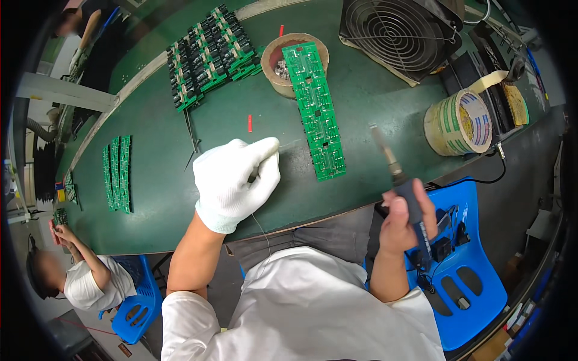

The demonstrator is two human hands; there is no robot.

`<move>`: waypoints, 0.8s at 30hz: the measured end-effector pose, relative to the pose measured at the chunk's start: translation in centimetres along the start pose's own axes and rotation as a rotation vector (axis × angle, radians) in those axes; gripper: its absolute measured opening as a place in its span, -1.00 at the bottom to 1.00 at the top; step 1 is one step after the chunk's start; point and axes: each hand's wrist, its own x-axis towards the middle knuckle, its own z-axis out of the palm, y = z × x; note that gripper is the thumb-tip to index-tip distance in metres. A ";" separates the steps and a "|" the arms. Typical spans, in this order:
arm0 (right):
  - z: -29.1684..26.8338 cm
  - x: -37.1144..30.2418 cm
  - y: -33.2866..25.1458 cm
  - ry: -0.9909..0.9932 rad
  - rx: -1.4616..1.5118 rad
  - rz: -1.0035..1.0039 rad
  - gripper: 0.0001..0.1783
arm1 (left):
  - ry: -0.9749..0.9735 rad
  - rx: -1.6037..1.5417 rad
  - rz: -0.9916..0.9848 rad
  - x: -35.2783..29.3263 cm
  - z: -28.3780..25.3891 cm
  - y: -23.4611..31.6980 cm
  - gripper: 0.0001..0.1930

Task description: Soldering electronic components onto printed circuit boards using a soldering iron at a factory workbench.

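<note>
Left hand [236, 180], white-gloved, is curled closed, pinching thin wire [263, 231]; to its right, a green circuit-board strip [318, 114] rests across a round tub [268, 60]; farther right, the bare right hand [395, 228] wraps round a soldering iron [410, 204] with pale lettering on its handle; beyond, a tape roll [444, 129] carries printed markings.

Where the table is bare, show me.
Left: between the three thin boards and the gloved left hand. Right: between the long board and tape roll, soldering iron tip above. Crowded: the far side, with stacked boards, bowl and fan.
</note>
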 end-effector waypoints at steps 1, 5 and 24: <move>0.3 0.2 -0.1 -0.110 -0.035 -0.067 -0.63 | -0.019 -0.001 0.020 0.0 -0.1 0.0 -0.75; 0.8 -0.1 0.1 -0.269 -0.126 -0.130 -0.66 | -0.030 -0.008 0.047 0.1 0.1 -0.1 -0.74; 1.6 0.4 -0.2 -0.348 -0.208 -0.270 -0.72 | 0.014 -0.049 0.081 -0.3 1.2 -0.6 -0.72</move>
